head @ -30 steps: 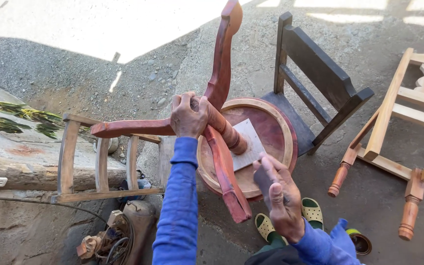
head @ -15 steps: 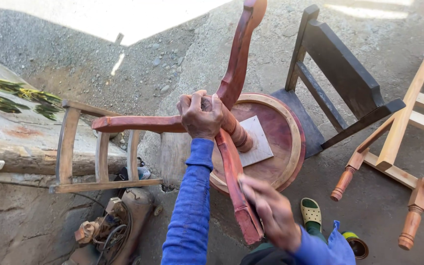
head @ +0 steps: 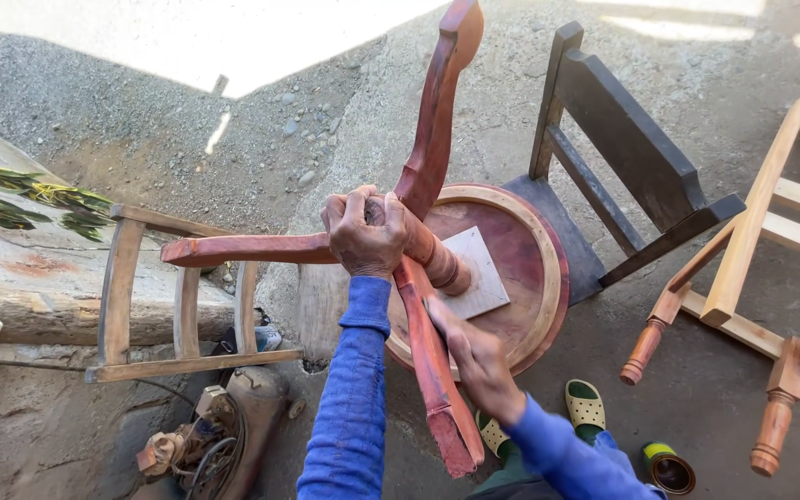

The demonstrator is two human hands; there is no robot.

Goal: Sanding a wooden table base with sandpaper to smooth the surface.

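Left hand [head: 364, 231] clenched round table hub [head: 416, 243]; right hand [head: 476, 356] pressed flat on leg [head: 432, 370]. Table could tip off chair [head: 594, 194] if push shifts.

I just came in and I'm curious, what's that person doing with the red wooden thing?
A person has a small red round table upside down, resting on a dark chair. Their left hand grips the top where the three legs meet. Their right hand presses against the nearest leg.
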